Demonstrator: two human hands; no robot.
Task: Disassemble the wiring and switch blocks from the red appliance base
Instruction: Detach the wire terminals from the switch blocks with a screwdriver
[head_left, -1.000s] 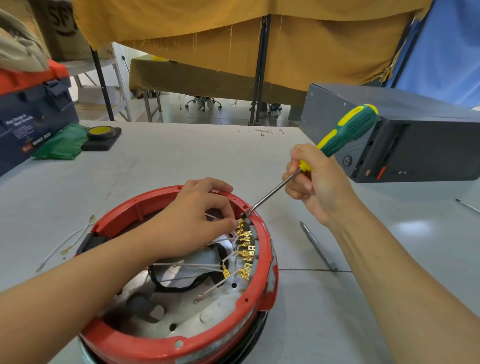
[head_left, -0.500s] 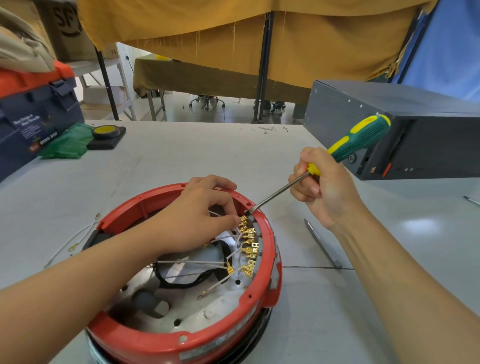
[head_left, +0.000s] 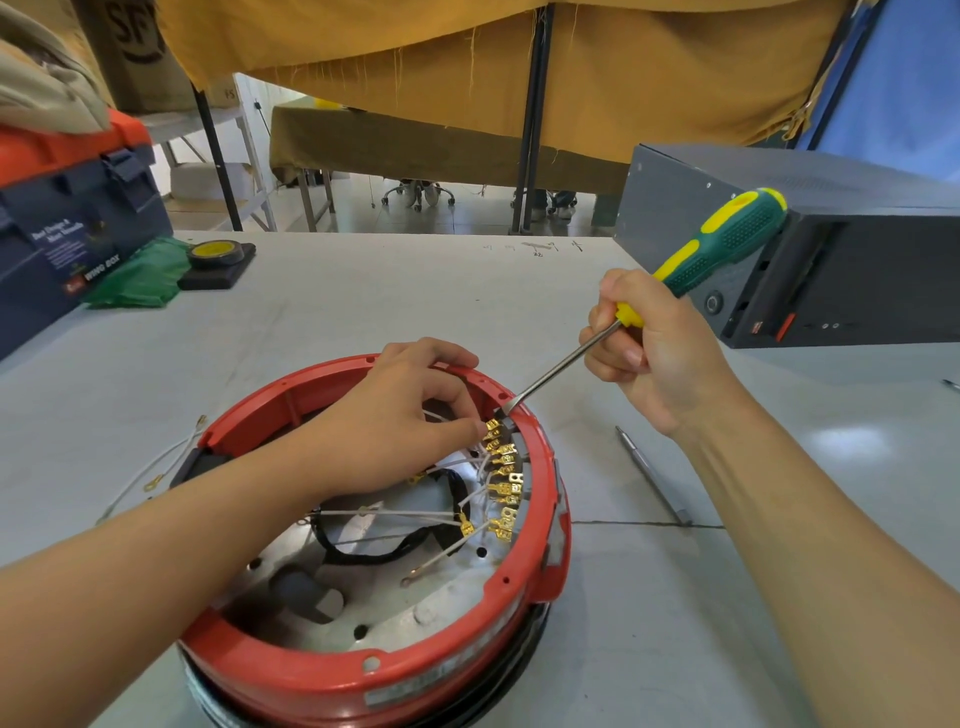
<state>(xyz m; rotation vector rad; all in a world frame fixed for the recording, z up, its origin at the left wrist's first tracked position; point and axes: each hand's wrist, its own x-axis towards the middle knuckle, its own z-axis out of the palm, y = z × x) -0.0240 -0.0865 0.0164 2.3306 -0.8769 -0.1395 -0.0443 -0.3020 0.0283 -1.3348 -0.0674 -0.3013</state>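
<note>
Sitting near-centre on the tabletop, the red appliance base is lying open. The left hand is pinching a brass terminal at the far-right rim, while the right hand is gripping a screwdriver, its tip touching the switch block.

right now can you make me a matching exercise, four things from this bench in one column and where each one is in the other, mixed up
Things:
1. screwdriver
2. brass terminals
3. roll of tape
4. pen

Places:
A. lying on the table to the right of the red base
B. on a dark block at the far left, beside the green bag
C. gripped in the right hand, tip at the base's far rim
D. in a row along the inside right wall of the base, by the left hand

Pairs: 1-C, 2-D, 3-B, 4-A
</note>
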